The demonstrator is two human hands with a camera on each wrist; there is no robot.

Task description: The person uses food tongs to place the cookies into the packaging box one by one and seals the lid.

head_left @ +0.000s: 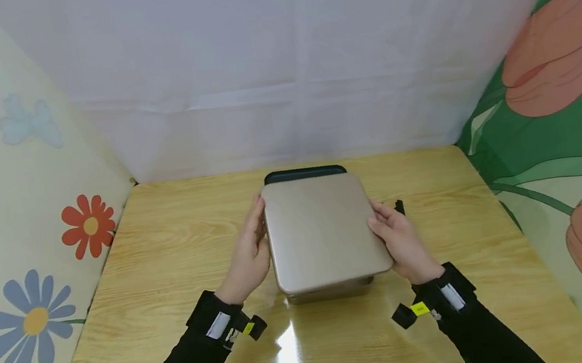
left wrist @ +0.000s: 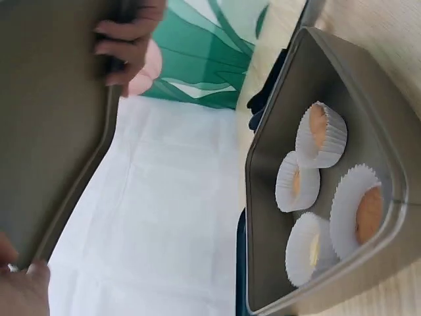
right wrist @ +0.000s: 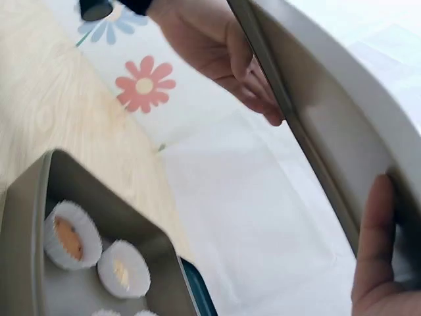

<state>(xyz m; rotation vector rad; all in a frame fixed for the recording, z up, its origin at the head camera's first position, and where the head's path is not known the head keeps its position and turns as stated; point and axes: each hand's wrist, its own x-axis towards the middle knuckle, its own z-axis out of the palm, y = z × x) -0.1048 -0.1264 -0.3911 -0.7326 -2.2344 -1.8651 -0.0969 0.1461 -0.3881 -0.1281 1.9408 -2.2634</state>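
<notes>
Both hands hold a square metal lid (head_left: 321, 227), champagne-coloured, above a matching tin (head_left: 331, 292). My left hand (head_left: 250, 245) grips its left edge. At the opposite edge, my right hand (head_left: 400, 240) has the thumb on top and fingers underneath. The left wrist view shows the lid's underside (left wrist: 46, 112) raised apart from the open tin (left wrist: 368, 79). Inside the tin sit several small cupcakes (left wrist: 319, 125) in white pleated paper cups, some tilted. From the head view the lid hides them.
Behind the tin, a dark green edge (head_left: 304, 173) of some flat thing shows on the wooden table (head_left: 188, 217). A small black object (head_left: 399, 207) stands just past my right hand. A white cloth (head_left: 253, 86) hangs at the back, with flower-patterned panels (head_left: 22, 249) at the sides.
</notes>
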